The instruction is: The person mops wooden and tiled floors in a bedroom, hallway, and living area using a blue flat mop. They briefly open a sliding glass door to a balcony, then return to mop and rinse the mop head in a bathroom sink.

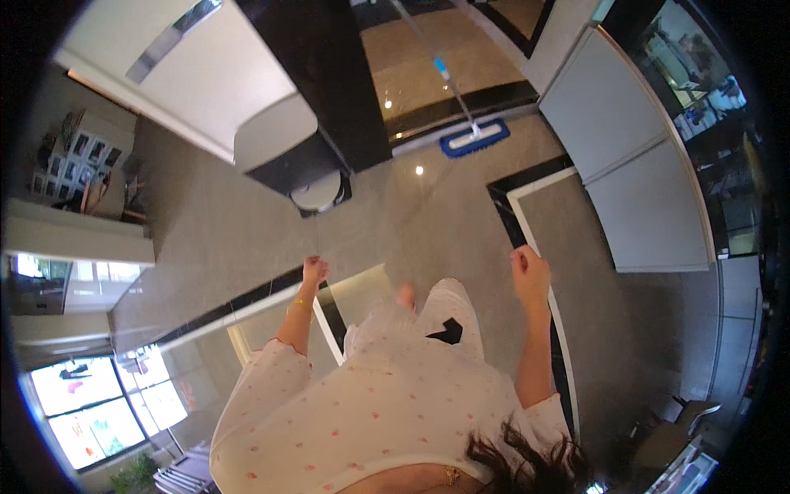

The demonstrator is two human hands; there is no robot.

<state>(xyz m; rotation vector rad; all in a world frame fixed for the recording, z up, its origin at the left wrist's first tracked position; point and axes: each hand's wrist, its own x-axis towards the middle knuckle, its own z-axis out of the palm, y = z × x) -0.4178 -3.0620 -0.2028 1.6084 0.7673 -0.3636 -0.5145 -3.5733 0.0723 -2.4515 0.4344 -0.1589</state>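
My left hand (315, 270) hangs out in front of my body over the tiled floor, its fingers curled in, with nothing visible in it. On the other side, my right hand (531, 270) is held in a loose fist, also without anything visible in it. Neither hand touches an object. Ahead of me, a flat mop (474, 137) with a blue fringed head rests on the floor by a dark threshold. Its long grey handle (457, 92) with a light-blue section runs up and away. One bare foot (405, 295) shows below my patterned light clothing.
A robot vacuum (317, 192) sits in its dock, beside a dark pillar (308, 74). A white door (179, 68) stands to the left. Grey cabinets (623, 123) line the right side. Black-and-white border strips (518, 216) cross the grey floor (432, 216). Shelving and a chair (105, 194) are far left.
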